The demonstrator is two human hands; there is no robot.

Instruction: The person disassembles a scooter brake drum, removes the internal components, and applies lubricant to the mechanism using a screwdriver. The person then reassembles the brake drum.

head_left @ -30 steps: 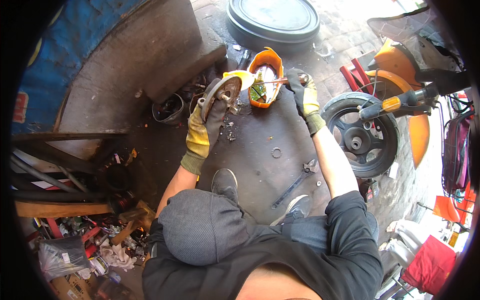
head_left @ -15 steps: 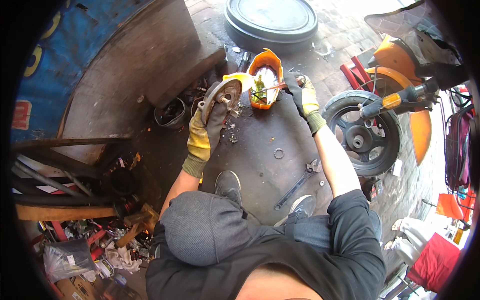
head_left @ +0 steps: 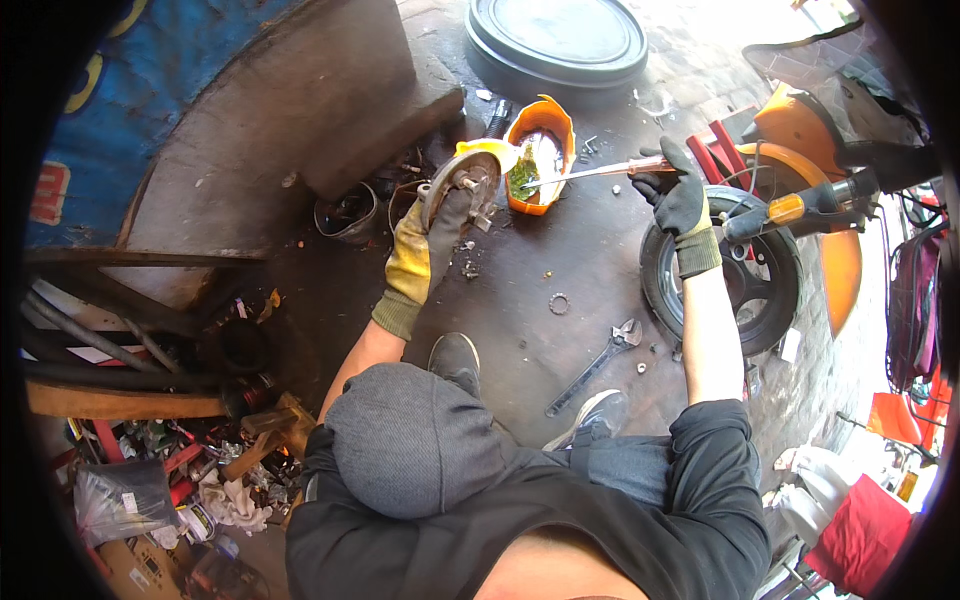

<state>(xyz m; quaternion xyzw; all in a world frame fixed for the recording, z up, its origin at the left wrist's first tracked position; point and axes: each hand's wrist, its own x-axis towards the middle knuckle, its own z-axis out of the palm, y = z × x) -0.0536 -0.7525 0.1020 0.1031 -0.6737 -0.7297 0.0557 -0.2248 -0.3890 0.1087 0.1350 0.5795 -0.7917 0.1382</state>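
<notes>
My gloved left hand [head_left: 418,248] is closed round a worn, round metal brake plate [head_left: 447,196], which it holds up tilted, with a shaft sticking out of its face. A yellow piece [head_left: 490,149] shows behind the plate's far edge; how it is held cannot be made out. In my gloved right hand [head_left: 683,196] is a screwdriver [head_left: 608,171] with a reddish handle and a long thin shaft, gripped loosely. Its tip points left, over a cut-open orange container [head_left: 570,135] holding dark liquid and something green.
A wheel with a tyre [head_left: 655,285] lies right of my forearm. On the dark floor are an adjustable wrench [head_left: 590,372] and a toothed ring [head_left: 559,304]. A can [head_left: 347,218] stands at left, a large black round lid [head_left: 558,40] at the far side.
My right hand has moved right and toward me, drawing the screwdriver back from the container so more of its shaft shows. The left hand with the brake plate has shifted slightly right.
</notes>
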